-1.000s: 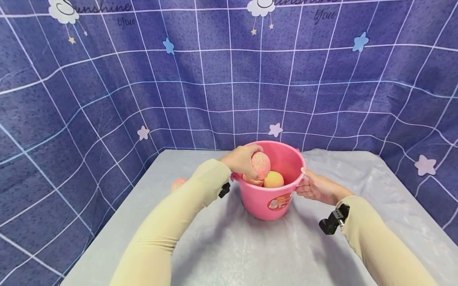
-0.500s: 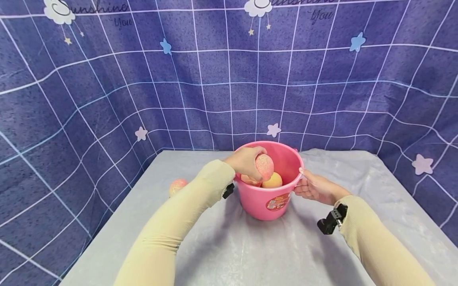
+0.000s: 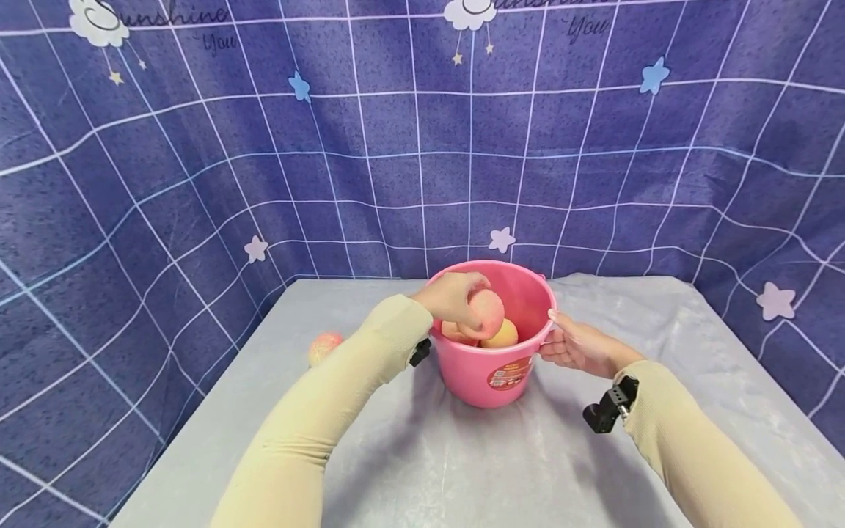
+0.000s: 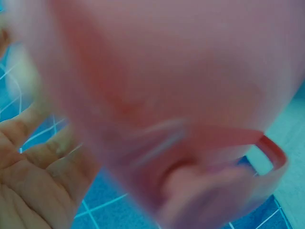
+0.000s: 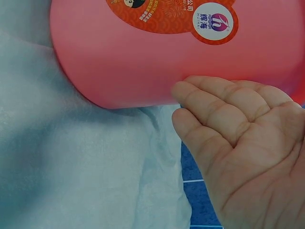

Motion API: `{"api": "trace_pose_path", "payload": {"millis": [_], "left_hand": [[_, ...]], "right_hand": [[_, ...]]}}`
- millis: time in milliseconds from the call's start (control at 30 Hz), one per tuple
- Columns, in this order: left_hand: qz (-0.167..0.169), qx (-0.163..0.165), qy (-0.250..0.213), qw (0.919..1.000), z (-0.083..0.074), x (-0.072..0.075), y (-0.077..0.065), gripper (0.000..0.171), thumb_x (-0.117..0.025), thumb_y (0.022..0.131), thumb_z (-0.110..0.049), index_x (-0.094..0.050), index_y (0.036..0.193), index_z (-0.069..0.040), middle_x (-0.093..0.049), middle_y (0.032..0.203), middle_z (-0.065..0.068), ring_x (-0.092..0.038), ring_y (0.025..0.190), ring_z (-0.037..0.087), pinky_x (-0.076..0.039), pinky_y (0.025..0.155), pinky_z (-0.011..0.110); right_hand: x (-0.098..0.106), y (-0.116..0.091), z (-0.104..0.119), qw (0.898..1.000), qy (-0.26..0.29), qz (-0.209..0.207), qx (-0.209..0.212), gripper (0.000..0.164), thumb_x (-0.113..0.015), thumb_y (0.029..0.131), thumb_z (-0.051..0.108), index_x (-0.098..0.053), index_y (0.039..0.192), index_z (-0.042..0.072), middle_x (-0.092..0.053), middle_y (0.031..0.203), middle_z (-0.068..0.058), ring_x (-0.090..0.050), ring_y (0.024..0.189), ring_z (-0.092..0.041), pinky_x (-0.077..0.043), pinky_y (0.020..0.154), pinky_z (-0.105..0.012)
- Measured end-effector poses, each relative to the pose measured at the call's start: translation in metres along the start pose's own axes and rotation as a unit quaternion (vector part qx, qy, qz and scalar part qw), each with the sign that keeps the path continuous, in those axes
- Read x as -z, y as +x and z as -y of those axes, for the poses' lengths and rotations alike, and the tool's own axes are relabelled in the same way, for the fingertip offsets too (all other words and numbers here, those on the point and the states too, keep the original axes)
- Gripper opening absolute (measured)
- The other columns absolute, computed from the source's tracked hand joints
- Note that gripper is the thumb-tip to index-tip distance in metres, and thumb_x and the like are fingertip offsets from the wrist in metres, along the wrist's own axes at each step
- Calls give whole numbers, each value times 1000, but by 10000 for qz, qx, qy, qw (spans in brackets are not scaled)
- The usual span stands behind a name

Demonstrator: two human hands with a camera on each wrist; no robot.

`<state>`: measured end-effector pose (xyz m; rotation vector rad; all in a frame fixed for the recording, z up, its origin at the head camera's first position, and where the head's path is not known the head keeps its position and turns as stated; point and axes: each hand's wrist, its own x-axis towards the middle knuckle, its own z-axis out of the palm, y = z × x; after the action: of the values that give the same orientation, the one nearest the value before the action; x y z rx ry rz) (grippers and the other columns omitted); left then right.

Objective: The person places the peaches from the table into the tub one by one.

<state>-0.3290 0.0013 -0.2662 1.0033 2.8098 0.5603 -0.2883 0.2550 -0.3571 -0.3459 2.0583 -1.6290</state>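
My left hand (image 3: 450, 297) is inside the mouth of the pink bucket (image 3: 475, 378), with fingers and thumb around a pinkish peach (image 3: 488, 311). Below it in the bucket lie a yellow round fruit (image 3: 505, 335) and another peach (image 3: 452, 332), partly hidden by the hand. In the left wrist view the bucket's wall (image 4: 205, 71) is close and blurred, the spread fingers (image 4: 52, 148) at its left. My right hand (image 3: 581, 346) holds the bucket's right rim, thumb on the edge and fingers along the outside. The right wrist view shows those fingers (image 5: 209, 102) against the bucket's side.
One more peach (image 3: 325, 347) lies on the grey cloth-covered table (image 3: 396, 455), left of the bucket and beside the left sleeve (image 3: 330, 396). A blue checked curtain (image 3: 396, 183) with stars hangs behind and at the sides.
The left hand and its peach have shifted slightly and the peach has turned over a little. The view has swung slightly, showing more of the peach on the table. The right hand keeps its hold.
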Motion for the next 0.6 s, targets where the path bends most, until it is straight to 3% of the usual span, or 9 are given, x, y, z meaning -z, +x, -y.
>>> {"api": "trace_pose_path", "payload": {"millis": [233, 600], "left_hand": [[-61, 251, -150, 9996, 4, 17, -4, 52, -73, 76, -13, -59, 125, -8, -63, 118, 15, -57, 111, 24, -46, 93, 33], [-113, 202, -242, 9994, 13, 16, -12, 48, -73, 78, -14, -60, 124, -3, -66, 113, 14, -59, 110, 26, -45, 94, 32]], "right_hand": [[-2, 0, 5, 10000, -42, -8, 20, 81, -13, 101, 49, -22, 137, -24, -38, 136, -39, -44, 126, -43, -26, 109, -52], [-5, 0, 3, 10000, 13, 16, 63, 83, -12, 101, 50, -21, 137, -24, -35, 137, -40, -36, 130, -48, -23, 110, -54]]}}
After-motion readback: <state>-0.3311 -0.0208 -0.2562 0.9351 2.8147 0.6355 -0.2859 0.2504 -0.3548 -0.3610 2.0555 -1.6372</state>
